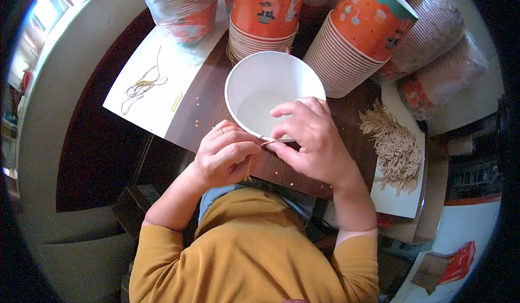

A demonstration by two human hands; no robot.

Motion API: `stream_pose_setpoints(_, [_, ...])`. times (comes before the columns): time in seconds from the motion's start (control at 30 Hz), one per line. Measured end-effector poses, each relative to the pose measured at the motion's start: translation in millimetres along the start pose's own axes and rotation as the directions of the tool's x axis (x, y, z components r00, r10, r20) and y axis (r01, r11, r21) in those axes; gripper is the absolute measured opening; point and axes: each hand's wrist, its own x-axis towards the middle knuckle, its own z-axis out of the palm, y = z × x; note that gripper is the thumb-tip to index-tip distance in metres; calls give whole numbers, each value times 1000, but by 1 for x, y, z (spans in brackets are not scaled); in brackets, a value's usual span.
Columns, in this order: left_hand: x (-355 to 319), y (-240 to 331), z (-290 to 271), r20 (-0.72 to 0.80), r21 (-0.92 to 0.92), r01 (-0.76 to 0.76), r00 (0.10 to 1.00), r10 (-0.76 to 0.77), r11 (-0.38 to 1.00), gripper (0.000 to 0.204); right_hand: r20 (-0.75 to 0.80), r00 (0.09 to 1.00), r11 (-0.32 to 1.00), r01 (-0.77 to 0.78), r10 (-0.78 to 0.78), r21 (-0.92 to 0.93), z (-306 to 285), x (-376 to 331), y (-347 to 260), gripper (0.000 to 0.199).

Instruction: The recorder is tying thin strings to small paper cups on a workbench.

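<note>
In the head view, a white-lined paper bucket (pixel 271 86) sits at the middle of the dark table (pixel 211 100), its open mouth tilted toward the person and its near rim between the two hands. The left hand (pixel 227 154) is at the rim's near left, fingers curled in and thumb and forefinger pinched together on a thin tan cord (pixel 265 142); a loose strand hangs below that hand. The right hand (pixel 310 138) arches over the near right rim, some fingers spread above the bucket's opening, thumb and forefinger close together by the cord; whether they grip it cannot be told.

Beyond stand two stacks of nested orange-and-green buckets, one at far centre (pixel 265 13) and one at far right (pixel 355 37). A plastic-wrapped stack (pixel 184 10) stands far left. A bundle of tan cords (pixel 398 154) lies on the right; tangled string (pixel 142 88) lies on a white sheet (pixel 143 120) on the left.
</note>
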Motion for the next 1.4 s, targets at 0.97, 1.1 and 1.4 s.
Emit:
stream_pose_setpoints(0.97, [-5, 4, 0, 18, -251, 217, 975, -220, 943, 29, -16, 1000, 988, -6, 4, -153, -5, -15, -21, 20])
stream_pose_setpoints(1.1, [-8, 6, -12, 34, -423, 283, 954, -297, 861, 29, -7, 1000, 999, -17, 17, -47, -4, -15, -23, 17])
stream_pose_setpoints(1.4, [-16, 30, 3, 55, -658, 606, 631, -774, 448, 19, -83, 995, 969, 38, -60, -244, 0, -21, -35, 22])
